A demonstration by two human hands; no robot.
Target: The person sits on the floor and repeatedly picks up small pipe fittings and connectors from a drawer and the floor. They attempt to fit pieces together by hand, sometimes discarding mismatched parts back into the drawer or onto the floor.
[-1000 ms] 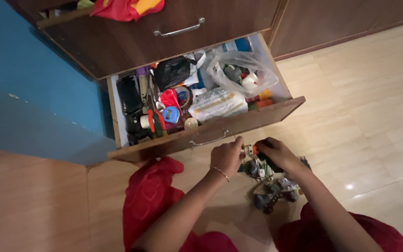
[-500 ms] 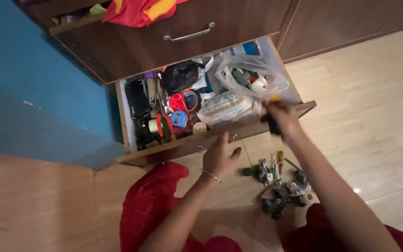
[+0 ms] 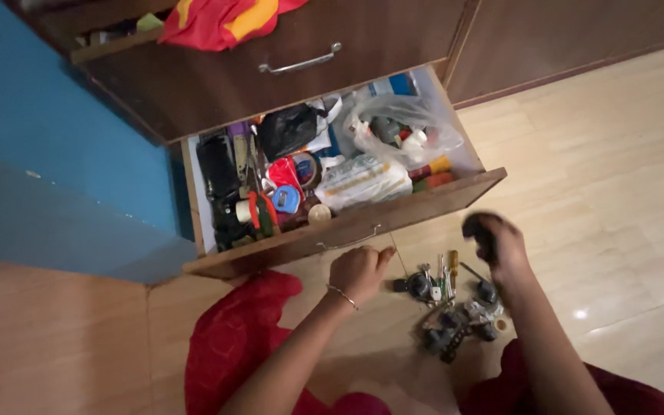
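Note:
My left hand (image 3: 359,270) is curled into a loose fist just in front of the open wooden drawer (image 3: 393,215), holding nothing that I can see; a thin bangle sits on the wrist. My right hand (image 3: 493,240) is blurred with motion, closed around a small dark object, above a heap of small tools (image 3: 451,303) on the floor. The heap holds screwdrivers with yellow and green handles and dark metal parts. The drawer is crammed with a black pouch (image 3: 290,129), tape rolls, a red and blue item (image 3: 286,188) and clear plastic bags (image 3: 401,131).
Red cloth (image 3: 232,346) lies on the tiled floor at my knees. A closed drawer with a metal handle (image 3: 300,60) sits above the open one, with red and yellow fabric (image 3: 224,17) hanging over it. A blue wall (image 3: 48,154) stands left.
My right hand went from the floor pile up to the drawer's front edge, then came back down over the pile holding a dark object. My left hand stayed near the drawer front.

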